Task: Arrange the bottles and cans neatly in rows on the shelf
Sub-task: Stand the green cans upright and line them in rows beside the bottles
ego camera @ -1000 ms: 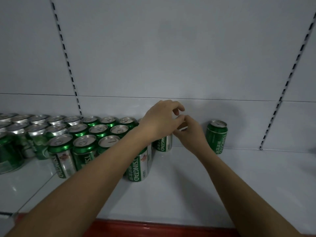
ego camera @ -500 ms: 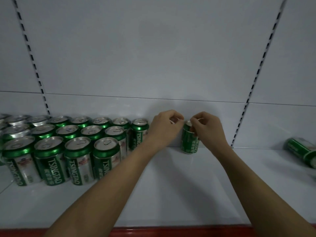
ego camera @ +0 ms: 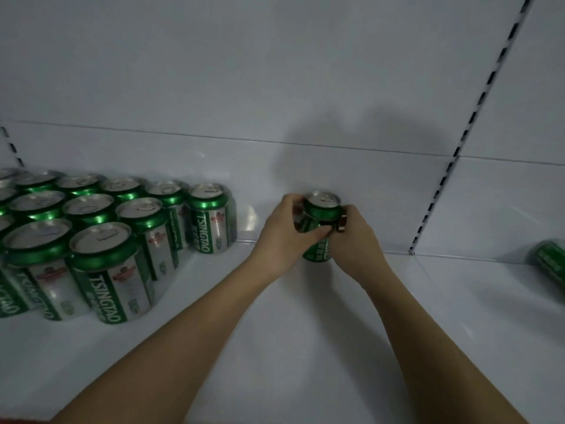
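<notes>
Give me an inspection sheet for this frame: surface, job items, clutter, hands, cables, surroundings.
Surface: white shelf, glossy, with a red front edge at bottom left.
Job items: green cans in rows at the left, upright, packed close; one held can upright against the back panel, apart from the rows; one lying can on its side at the right edge, cut off by the frame.
Clutter: nothing seen.
Hands: left hand and right hand both grip the held can, fingers curled round its upper part.
Cables: nothing seen.
Surroundings: white back panel with slotted uprights.
</notes>
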